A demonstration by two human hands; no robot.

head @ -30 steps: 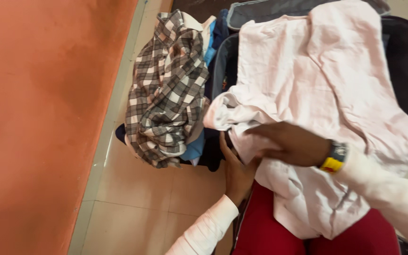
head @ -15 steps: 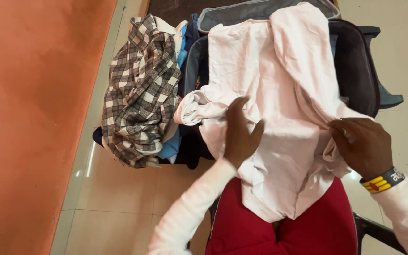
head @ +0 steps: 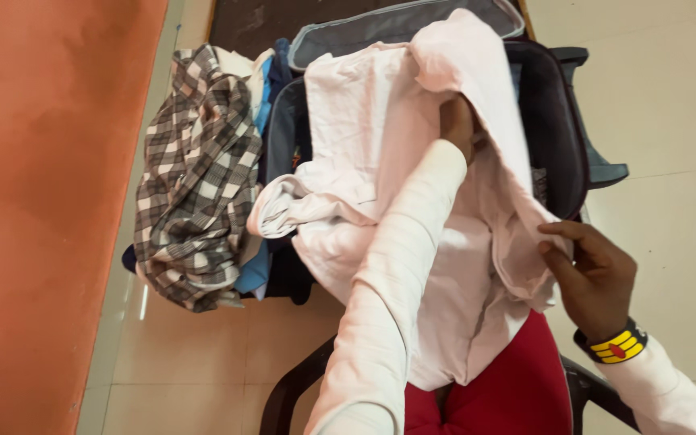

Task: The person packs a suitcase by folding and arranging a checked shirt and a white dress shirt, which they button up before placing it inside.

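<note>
Left hand (head: 457, 121) moved up from mid-shirt – now gripping a fold of the pale pink shirt (head: 372, 137) over the open suitcase (head: 561, 121); right hand (head: 594, 270) pinches its edge (lap side) – spreading it

One pale pink shirt (head: 364, 137); one checked shirt (head: 195, 185); one open dark suitcase (head: 557, 121); two hands, left (head: 457, 121), right (head: 594, 274); one wristband (head: 615, 345)

The shirt (head: 380, 137) at frame centre is pale pink. At left lies a brown-and-white checked shirt (head: 195, 185) with light blue cloth (head: 253, 272) beneath. The suitcase (head: 553, 121) is black, grey-edged. Red trousers (head: 517, 387) show at the bottom; orange carpet (head: 34, 201) fills the left.
</note>
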